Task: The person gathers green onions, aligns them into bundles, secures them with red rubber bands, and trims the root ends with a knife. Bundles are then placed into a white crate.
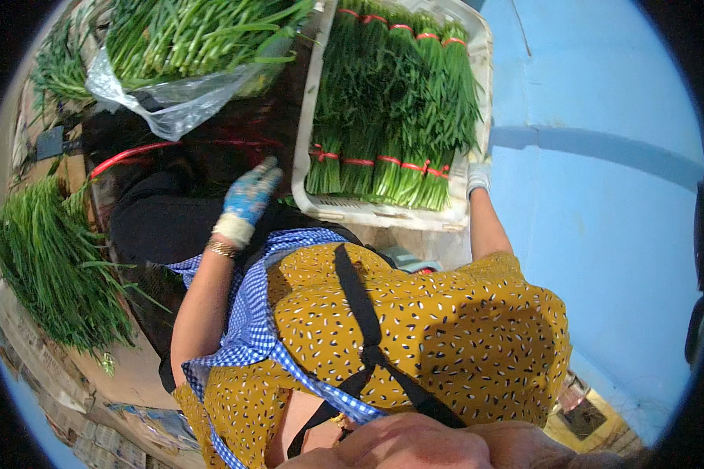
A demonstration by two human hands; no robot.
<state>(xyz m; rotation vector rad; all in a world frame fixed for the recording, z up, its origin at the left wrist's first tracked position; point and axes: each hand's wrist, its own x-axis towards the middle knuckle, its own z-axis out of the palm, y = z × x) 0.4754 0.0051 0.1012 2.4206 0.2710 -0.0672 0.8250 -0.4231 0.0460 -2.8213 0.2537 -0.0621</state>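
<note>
My left hand, in a blue-and-white work glove, hangs over the dark area left of the crate; its fingers are extended and slightly blurred, with nothing visible in them. My right hand, in a pale glove, is at the right rim of a white plastic crate and seems to grip it; its fingers are partly hidden. Inside the crate lie several bundles of green leafy stalks, tied with red bands at both ends. A red strip stretches from the left towards my left hand.
Loose green stalks lie on clear plastic film at upper left. Another heap of long greens rests at far left, near cardboard. A blue surface adjoins the crate on the right. A grey-green object sits below the crate.
</note>
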